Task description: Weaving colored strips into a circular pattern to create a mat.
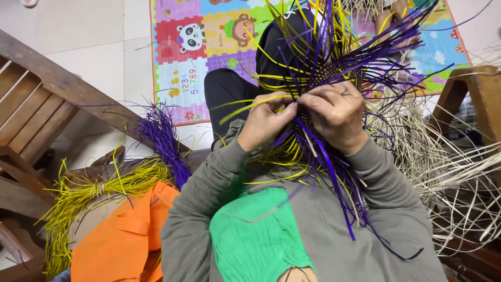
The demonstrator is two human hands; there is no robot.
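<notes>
The left hand (266, 122) pinches a yellow strip (250, 106), and the right hand (336, 115) grips the purple and yellow woven piece (323, 73), which is held up just above the person's lap. Both hands touch the weaving, close together. A yellow bundle (83, 190) and a purple bundle (164, 138) lie on the floor to the left, near an orange cloth (125, 240).

Play mat (193, 57) lay on tiled floor (88, 36). Wooden slats (31, 104) sat far left, yellow bundle (78, 193) and purple bundle (164, 138) beside orange cloth (125, 237). Pale strips (449, 172) were piled right.
</notes>
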